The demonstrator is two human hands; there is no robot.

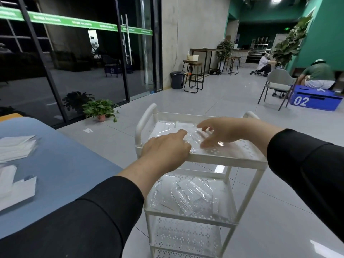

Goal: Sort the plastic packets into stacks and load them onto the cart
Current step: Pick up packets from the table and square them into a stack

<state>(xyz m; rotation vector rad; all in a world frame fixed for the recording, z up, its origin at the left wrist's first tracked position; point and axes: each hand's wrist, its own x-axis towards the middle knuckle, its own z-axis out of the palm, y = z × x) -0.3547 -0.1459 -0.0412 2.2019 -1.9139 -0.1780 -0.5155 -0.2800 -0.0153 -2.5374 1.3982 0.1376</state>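
Note:
A white three-shelf cart (223, 159) stands in front of me on the tiled floor. Clear plastic packets (193, 135) lie on its top shelf. My left hand (165, 149) rests over the near left edge of that shelf, its fingers touching the packets. My right hand (223, 130) hovers over the same packets with fingers spread and relaxed, fingertips on the plastic. A loose heap of clear packets (188, 194) fills the middle shelf. More white packets (14, 148) lie in piles on the blue table (70, 168) to my left.
A potted plant (101, 109) sits on the floor by the glass wall. Farther off are stools (193, 75), a bin (177, 80), a grey chair (277, 86) and a blue crate (314, 100). Two people sit at the far right.

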